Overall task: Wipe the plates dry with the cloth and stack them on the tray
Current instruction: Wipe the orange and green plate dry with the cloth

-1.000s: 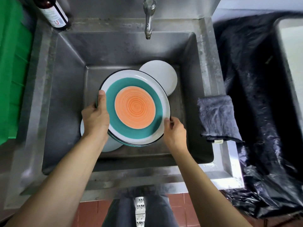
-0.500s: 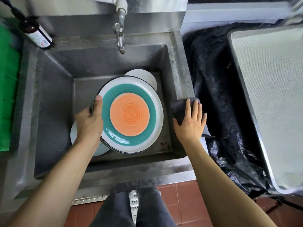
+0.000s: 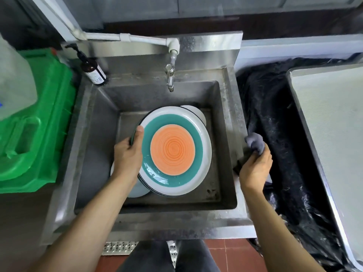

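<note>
My left hand [image 3: 127, 154] grips the top plate [image 3: 175, 150] of the stack at its nine o'clock rim, thumb laid over the white border and fingers curled underneath. This plate has an orange centre ringed with teal, then a white band and a thin dark edge, and it shines wet along the teal near six o'clock. Beneath it I can see the dark rims of at least one more plate of the same kind. A plain white plate [image 3: 197, 114] peeks out behind the stack at one o'clock, and another pale one [image 3: 135, 190] shows under my left wrist at seven o'clock. All of them sit inside the steel sink [image 3: 225, 122], below the tap [image 3: 170, 77].

My right hand [image 3: 255, 165] is closed around the grey cloth [image 3: 255, 142], bunched so that a wad of it sticks out above my fingers. That hand is over the sink's three o'clock rim, apart from the plates.

Further toward three o'clock, past crumpled black plastic sheeting [image 3: 275, 114], lies the pale tray [image 3: 334, 124] with its metal edge, nothing stacked on the part I can see. At eleven o'clock a brown pump bottle [image 3: 93, 70] stands on the sink's back corner, and a green plastic crate [image 3: 39, 124] sits at nine o'clock.
</note>
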The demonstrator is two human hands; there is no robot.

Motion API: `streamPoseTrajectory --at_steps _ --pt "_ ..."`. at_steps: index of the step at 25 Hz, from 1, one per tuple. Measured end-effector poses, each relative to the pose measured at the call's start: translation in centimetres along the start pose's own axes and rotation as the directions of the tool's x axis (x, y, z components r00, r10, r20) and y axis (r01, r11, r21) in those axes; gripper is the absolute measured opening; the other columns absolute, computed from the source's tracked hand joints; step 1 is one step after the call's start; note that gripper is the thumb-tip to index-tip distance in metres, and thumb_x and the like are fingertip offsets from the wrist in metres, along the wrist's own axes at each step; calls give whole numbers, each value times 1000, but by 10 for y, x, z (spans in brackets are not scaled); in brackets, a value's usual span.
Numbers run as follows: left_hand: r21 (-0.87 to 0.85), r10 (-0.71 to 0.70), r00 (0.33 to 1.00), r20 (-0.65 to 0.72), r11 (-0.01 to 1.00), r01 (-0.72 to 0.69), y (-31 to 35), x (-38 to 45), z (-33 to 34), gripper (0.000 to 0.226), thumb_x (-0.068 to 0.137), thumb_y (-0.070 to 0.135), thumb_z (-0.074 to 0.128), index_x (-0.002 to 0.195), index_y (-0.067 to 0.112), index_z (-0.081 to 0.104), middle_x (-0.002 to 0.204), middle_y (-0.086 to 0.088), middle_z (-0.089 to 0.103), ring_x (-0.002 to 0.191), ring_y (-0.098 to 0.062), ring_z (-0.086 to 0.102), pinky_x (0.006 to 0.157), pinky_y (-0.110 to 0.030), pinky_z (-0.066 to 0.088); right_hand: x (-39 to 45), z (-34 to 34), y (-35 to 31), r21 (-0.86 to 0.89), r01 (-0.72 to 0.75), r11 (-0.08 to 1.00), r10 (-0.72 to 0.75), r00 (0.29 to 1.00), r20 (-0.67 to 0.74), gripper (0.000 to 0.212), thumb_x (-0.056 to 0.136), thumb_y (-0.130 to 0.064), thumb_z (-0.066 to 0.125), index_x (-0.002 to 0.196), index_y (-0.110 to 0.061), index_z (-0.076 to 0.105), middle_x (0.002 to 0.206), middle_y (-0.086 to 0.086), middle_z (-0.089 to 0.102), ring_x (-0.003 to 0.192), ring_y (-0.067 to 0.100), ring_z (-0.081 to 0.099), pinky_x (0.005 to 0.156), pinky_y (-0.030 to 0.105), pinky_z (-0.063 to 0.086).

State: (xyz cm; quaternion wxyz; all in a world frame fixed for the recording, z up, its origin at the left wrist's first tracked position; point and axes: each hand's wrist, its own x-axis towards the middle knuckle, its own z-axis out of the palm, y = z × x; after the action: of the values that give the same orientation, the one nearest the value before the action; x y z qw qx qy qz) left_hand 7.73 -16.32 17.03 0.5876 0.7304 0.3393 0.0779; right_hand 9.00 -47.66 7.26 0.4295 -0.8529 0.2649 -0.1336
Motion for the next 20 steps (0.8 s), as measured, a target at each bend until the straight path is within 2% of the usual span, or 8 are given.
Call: streamPoseTrajectory --at_steps 2,4,6,8,11,13,17,20 --pt "23 31 1000 5 999 -31 8 -2 -2 84 77 76 59 77 -7 53 65 -1 46 60 -10 41 57 -32 34 -13 -1 -43 181 115 977 -104 992 -69 42 109 -15 42 148 -3 46 134 6 57 123 14 54 102 6 31" --pt "40 60 998 29 997 -61 18 -3 -4 84 76 78 58 81 -6 58 67 -2 48 63 -12 42 59 -34 36 -31 5 -85 315 201 928 -200 979 -33 46 108 -27 42 152 -12 43 144 -3 53 129 -1 52 107 8 33" --pt "68 89 995 40 993 -92 28 -5 -6 82 76 80 56 81 -1 62 66 1 47 63 -12 41 61 -34 36 -53 15 -122 400 211 892 -280 952 121 48 105 -30 46 153 -22 39 151 -1 51 136 3 50 113 19 37" --pt "87 119 993 24 989 -121 37 -9 -8 76 75 81 55 77 5 61 60 6 44 58 -9 38 58 -31 33 -72 25 -146 387 245 889 -364 892 270 52 102 -24 54 153 -18 40 154 0 46 141 4 44 120 26 32" --pt "66 124 992 38 990 -126 48 -11 -16 67 74 80 56 78 14 64 57 6 47 54 -10 40 53 -29 34 -85 32 -150 110 453 885 -463 828 315 62 99 -42 64 153 -16 48 162 10 39 148 23 37 123 34 25" --pt "48 137 988 76 989 -141 53 -14 -24 72 75 78 58 76 6 59 57 4 44 54 -11 39 51 -28 31 -93 31 -148 39 509 860 -490 802 341 74 98 -58 54 159 -20 38 167 9 32 154 24 28 126 40 19" --pt "61 228 966 120 970 -236 65 -23 -31 68 82 73 56 73 6 52 54 8 38 53 -8 35 50 -27 30 -101 38 -165 205 412 888 -459 822 337 68 103 -45 36 163 -16 24 172 3 17 160 17 9 130 46 5" --pt "121 310 947 89 940 -319 77 -26 -32 45 89 64 55 79 21 66 58 3 60 57 -7 52 61 -30 44 -117 48 -193 390 510 767 -634 696 336 59 107 -30 42 163 -18 27 172 -8 15 160 12 8 130 49 9"
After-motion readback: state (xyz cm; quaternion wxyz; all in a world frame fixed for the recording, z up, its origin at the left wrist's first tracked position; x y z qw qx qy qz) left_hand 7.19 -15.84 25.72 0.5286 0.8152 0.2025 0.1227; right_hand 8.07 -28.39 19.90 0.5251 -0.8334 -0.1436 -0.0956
